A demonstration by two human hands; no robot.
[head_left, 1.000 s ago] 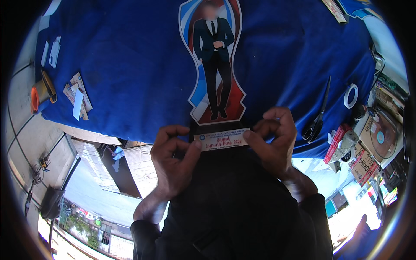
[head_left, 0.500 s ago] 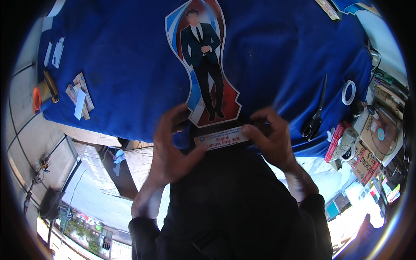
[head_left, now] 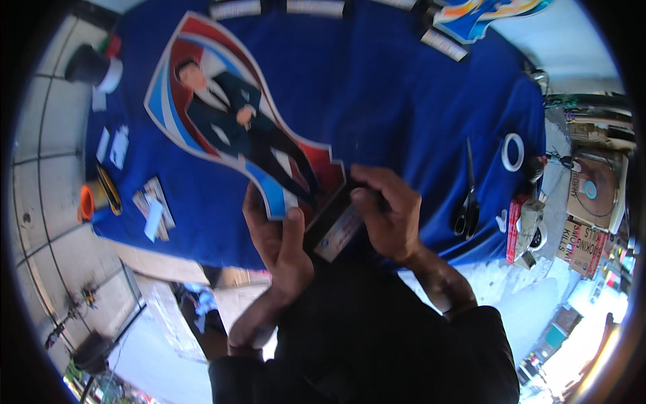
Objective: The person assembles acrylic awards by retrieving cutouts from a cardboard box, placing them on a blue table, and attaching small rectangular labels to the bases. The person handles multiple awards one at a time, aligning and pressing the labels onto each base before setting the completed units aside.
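Against blue cloth [head_left: 404,87], tilted trophy [head_left: 232,121], label [head_left: 341,233] blurred, left fingers [head_left: 253,210] half-hidden

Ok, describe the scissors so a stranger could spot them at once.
Find the right side of the big blue cloth. The scissors lie there, just left of the white ring. Unlike that ring, they're long and dark, with pointed blades.

The head-worn fisheye looks down on the left hand [head_left: 277,244] and right hand [head_left: 394,214], apparently near.
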